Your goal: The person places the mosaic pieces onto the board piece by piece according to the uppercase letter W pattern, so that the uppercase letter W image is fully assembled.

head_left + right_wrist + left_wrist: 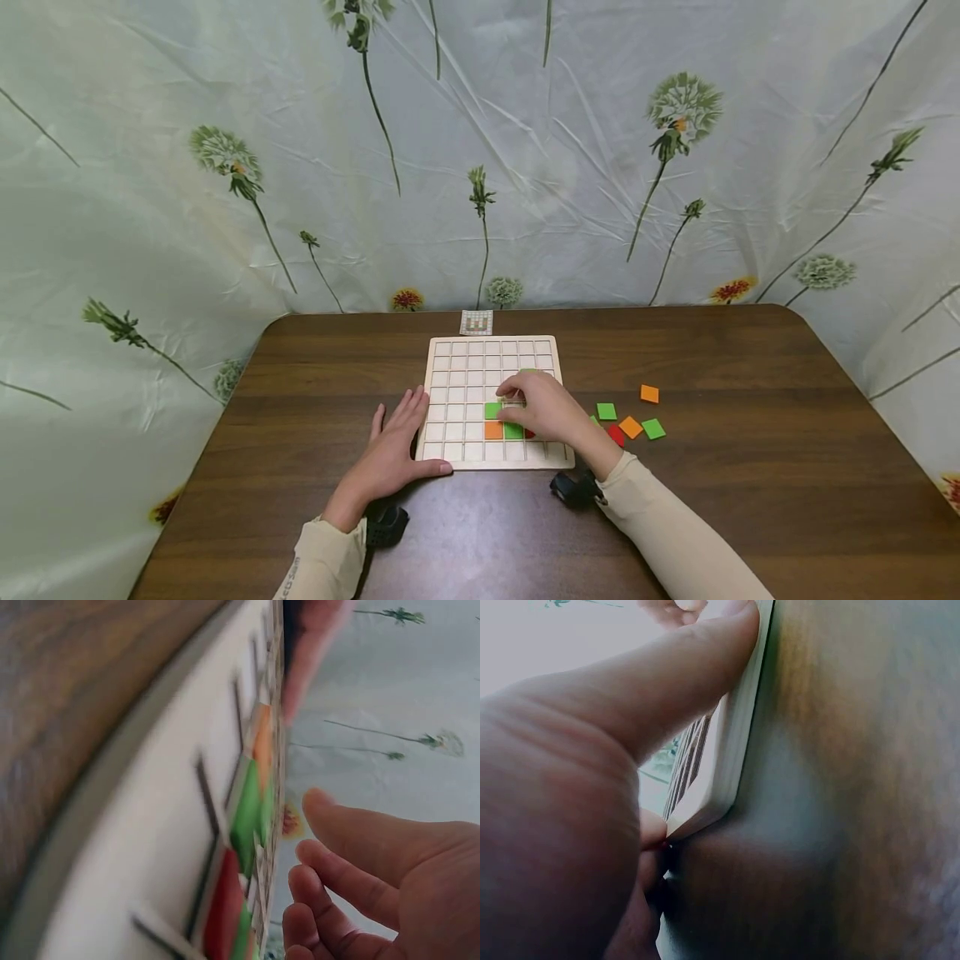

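A pale wooden grid board (450,423) lies on the table. My left hand (392,450) rests at its left side, fingers along the edge and thumb on the near left corner. Over the right half of the board hovers my right hand (542,406), its thumb and fingers bent slightly apart with no tile visible between them. By its thumb, a green tile (492,410) sits in a cell, with an orange tile (493,430) just below. Another green tile (513,431) lies right of the orange one. A red tile (223,907) shows in the right wrist view, partly hidden from the head view.
Right of the board lie several loose tiles, among them an orange tile (649,393), a green tile (607,412) and a red tile (616,435). A small printed card (476,322) lies behind the board. Flowered cloth (570,167) hangs beyond the brown table (720,500).
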`<action>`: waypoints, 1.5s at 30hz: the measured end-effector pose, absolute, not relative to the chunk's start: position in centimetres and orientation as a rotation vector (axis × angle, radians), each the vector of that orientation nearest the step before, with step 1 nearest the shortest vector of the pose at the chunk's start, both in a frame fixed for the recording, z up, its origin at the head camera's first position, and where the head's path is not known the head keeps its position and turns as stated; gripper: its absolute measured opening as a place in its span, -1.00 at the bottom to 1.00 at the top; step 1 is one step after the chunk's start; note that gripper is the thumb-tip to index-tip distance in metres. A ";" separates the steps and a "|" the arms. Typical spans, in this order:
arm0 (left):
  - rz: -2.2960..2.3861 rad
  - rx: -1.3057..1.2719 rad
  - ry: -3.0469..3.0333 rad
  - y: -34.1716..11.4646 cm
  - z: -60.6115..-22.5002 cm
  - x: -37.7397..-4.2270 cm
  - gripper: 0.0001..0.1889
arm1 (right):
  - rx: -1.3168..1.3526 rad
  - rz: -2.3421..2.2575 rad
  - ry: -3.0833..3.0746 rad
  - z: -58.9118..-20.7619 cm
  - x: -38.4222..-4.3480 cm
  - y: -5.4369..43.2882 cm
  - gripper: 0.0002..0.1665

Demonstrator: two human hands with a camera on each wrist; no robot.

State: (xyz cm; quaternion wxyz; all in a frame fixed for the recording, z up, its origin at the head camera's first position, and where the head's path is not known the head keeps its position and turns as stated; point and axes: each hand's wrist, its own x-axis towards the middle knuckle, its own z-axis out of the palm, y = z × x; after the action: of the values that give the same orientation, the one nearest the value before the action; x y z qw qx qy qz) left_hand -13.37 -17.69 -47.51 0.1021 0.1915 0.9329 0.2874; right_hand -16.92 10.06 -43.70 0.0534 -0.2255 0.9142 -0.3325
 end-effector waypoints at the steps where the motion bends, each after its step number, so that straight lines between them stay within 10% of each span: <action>1: 0.851 0.566 2.754 -17.7 -47.5 -13.4 0.23 | -0.673 -1.017 2.779 -43.5 -16.9 10.3 -0.68; 45: 0.840 0.552 2.752 -17.7 -47.6 -13.4 0.23 | -0.184 -1.125 2.962 -43.9 -14.9 26.8 -0.51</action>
State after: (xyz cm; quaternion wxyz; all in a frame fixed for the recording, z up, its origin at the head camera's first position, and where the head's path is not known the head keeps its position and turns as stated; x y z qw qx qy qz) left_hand -13.41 -17.75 -47.63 0.1059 0.1874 0.9340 0.2851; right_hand -14.86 26.78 -43.89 -0.0163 -0.0579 0.9331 -0.3545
